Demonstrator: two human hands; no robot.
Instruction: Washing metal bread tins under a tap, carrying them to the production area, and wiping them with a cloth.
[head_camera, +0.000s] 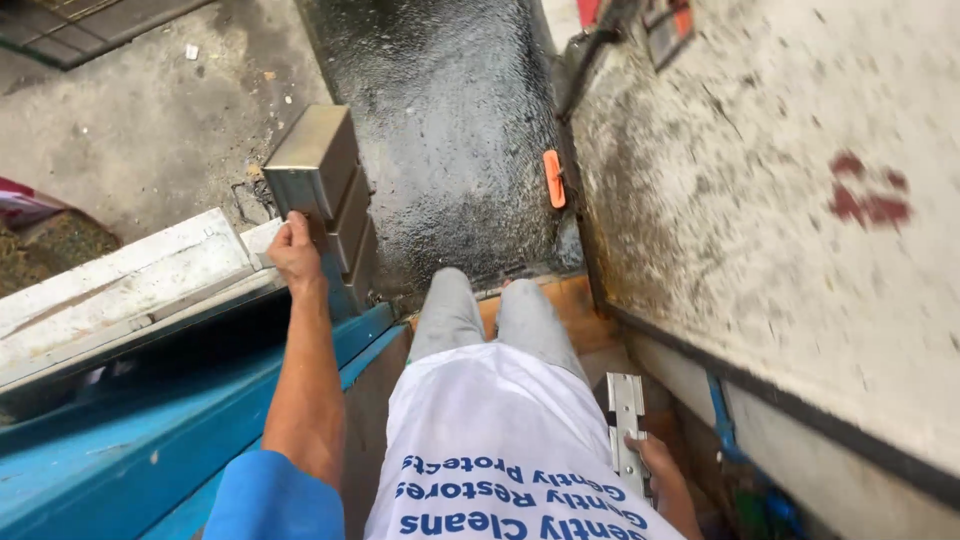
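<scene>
Stepping down onto wet pavement (450, 130), my left hand (293, 252) closes on the steel box (315, 165) at eleven o'clock; my right hand (655, 465), at five, grips a perforated metal bracket (627, 425). Hold firm, step slowly.

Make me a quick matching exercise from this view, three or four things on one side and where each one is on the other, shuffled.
Column one:
1. left hand
2. right hand
3. orange strip
4. red stain

Column two:
A. on the speckled wall
B. holding a perforated metal bracket
C. gripping the stacked steel boxes
D. beside the wet dark floor

Pairs: 1-C, 2-B, 3-D, 4-A
</scene>
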